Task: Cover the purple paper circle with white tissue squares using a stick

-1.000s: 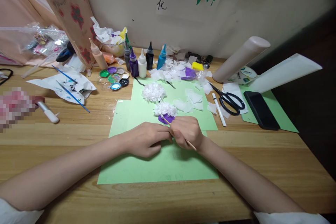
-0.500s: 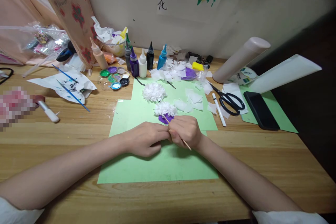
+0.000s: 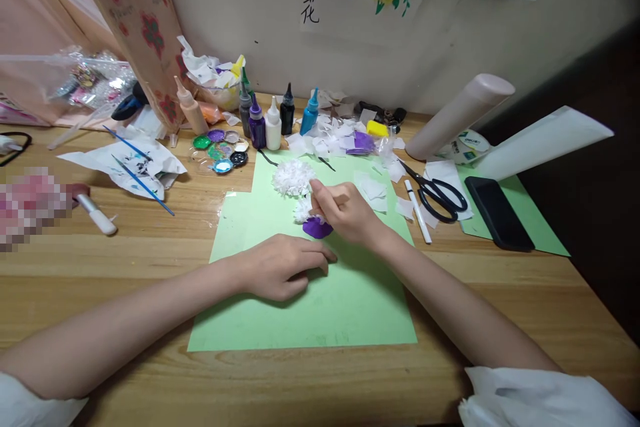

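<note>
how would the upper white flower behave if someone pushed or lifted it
The upper white flower looks like bunched thin paper, so it is probably light and easily squashed. Its ragged, fluffy edges suggest it may bend or tear.

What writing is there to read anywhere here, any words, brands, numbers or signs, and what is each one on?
"球" over "花": handwritten in black on the paper sheet on the wall; the picture's top edge may cut off more.
Label lettering on the tape roll: too small to read surely.
Faint marks on the flowered panel: too blurred to read.
No numbers that I can make out.
</note>
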Motion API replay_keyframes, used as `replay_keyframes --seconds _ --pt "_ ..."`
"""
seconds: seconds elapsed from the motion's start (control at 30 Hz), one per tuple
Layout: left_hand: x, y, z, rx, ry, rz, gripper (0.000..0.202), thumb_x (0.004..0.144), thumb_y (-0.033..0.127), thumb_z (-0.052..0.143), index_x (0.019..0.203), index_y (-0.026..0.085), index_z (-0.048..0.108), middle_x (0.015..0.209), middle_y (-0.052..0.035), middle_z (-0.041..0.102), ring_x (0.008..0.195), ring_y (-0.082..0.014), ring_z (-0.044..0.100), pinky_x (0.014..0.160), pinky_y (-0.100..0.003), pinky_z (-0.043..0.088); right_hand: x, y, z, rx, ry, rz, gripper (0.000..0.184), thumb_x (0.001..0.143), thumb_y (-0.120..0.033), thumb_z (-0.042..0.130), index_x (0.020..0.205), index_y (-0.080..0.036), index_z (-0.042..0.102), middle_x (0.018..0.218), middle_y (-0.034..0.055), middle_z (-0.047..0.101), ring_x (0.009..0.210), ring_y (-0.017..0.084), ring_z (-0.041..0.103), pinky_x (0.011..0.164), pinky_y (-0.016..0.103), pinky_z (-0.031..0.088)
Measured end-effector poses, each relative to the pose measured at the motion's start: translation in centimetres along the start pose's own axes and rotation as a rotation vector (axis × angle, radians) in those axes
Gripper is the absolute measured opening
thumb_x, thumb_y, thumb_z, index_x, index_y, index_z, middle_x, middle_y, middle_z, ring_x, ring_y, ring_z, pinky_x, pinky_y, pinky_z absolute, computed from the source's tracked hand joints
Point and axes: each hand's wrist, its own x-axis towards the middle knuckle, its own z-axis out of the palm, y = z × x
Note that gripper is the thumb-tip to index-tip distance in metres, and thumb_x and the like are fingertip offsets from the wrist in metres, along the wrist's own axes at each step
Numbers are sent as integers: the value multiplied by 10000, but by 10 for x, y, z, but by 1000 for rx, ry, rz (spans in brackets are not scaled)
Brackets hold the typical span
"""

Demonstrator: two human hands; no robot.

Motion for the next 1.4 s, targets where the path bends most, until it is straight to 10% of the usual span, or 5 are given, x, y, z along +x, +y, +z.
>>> replay_keyframes --seconds 0.33,0.67,1.03,1.2,1.4 --pt "-1 -1 0 3 7 -4 350 707 55 429 1003 180 568 1211 -49 596 1038 -182 593 864 -281 483 -6 -6 -14 54 -110 -33 572 950 -430 311 447 -167 375 425 -32 419 404 53 373 460 219 302" --pt "0 2 -3 9 -9 -14 368 692 46 434 1004 196 558 1226 -47 586 1027 -180 595 855 -282 480 -21 14 -76 274 86 126 578 926 -513 337 480 -172 471 398 -19 458 379 77 426 387 225 293" --pt "-5 5 1 103 123 45 296 726 74 422 957 193 564 1076 -37 647 868 -142 619 721 -232 466 -29 -1 -38 81 -172 -49 487 942 -321 372 483 -159 396 445 -43 422 425 49 363 473 206 290" --pt "2 14 -1 218 681 -495 154 823 290 489 752 170 556 615 13 523 539 -101 475 528 -225 343 -29 -2 -43 75 -79 -41 517 949 -343 348 468 -165 411 428 -41 417 408 55 372 488 211 306" --pt "17 16 -4 66 509 -821 356 785 525 527 730 181 598 512 35 489 485 -106 445 496 -221 268 -29 -2 -44 70 -54 -30 524 948 -362 349 466 -166 413 434 -40 413 414 57 378 480 213 299"
